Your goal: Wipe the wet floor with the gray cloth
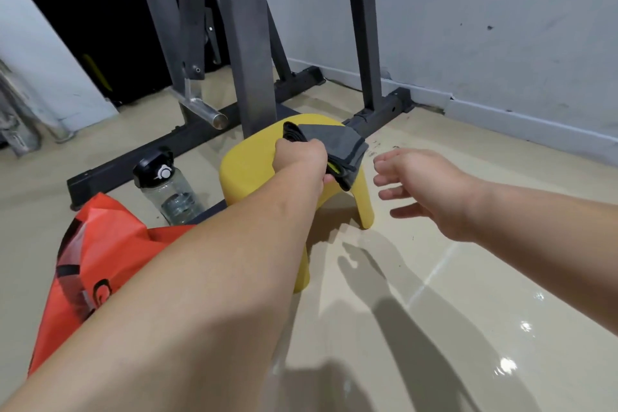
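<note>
Forearms reach forward and down. Left grip (301, 157) curls around the folded gray cloth (337, 144) over the yellow stool (247, 170). Right grip (424, 187) hovers beside it above the glossy floor (434, 294), fingers loosely spread and holding nothing. Left fingertips are hidden under the cloth.
</note>
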A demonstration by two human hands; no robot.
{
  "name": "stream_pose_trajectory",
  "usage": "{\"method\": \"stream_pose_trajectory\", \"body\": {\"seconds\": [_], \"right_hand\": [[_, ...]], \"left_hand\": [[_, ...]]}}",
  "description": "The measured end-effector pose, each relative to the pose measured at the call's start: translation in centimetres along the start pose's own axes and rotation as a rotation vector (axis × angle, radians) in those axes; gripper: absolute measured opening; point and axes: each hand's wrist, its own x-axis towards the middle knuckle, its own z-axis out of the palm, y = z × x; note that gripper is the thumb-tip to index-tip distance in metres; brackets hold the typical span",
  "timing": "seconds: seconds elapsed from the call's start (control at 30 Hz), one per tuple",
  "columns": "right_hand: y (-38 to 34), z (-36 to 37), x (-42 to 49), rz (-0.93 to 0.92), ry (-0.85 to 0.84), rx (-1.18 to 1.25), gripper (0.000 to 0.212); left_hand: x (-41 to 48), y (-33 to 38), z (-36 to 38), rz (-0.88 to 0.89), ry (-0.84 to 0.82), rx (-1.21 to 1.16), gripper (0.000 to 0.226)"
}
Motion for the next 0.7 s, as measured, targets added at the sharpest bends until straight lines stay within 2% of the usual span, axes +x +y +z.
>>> {"method": "stream_pose_trajectory", "body": {"seconds": [0.2, 0.3, 0.33, 0.4, 0.47, 0.53, 0.7], "right_hand": [[0.9, -0.8, 0.1, 0.009, -0.018, 0.002, 0.023], [1.0, -0.8, 0.0, 0.005, -0.012, -0.002, 0.020], [1.2, -0.9, -0.1, 0.005, -0.007, -0.001, 0.017], [1.7, -1.0, -0.4, 0.010, 0.004, -0.003, 0.013], [2.2, -1.5, -1.3, 0.009, 0.018, -0.001, 0.013], [3.1, -2.2, -2.5, 0.008, 0.039, -0.012, 0.014], [7.4, -6.6, -7.3, 0.020, 0.136, -0.032, 0.016]], "left_hand": [[1.5, 0.5, -0.2, 0.036, 0.077, 0.026, 0.029], [0.2, 0.1, 0.2, 0.115, 0.148, 0.339, 0.050], [-0.5, -0.2, 0.3, 0.189, 0.167, 0.434, 0.052], [-1.9, -0.8, 0.2, 0.319, 0.173, 0.476, 0.049], [-3.6, -1.8, 0.4, 0.432, 0.090, 0.438, 0.044], [-6.2, -3.1, 1.0, 0.508, -0.064, 0.426, 0.036], [-14.7, -7.9, 2.9, 0.541, -0.425, 0.396, 0.028]]}}
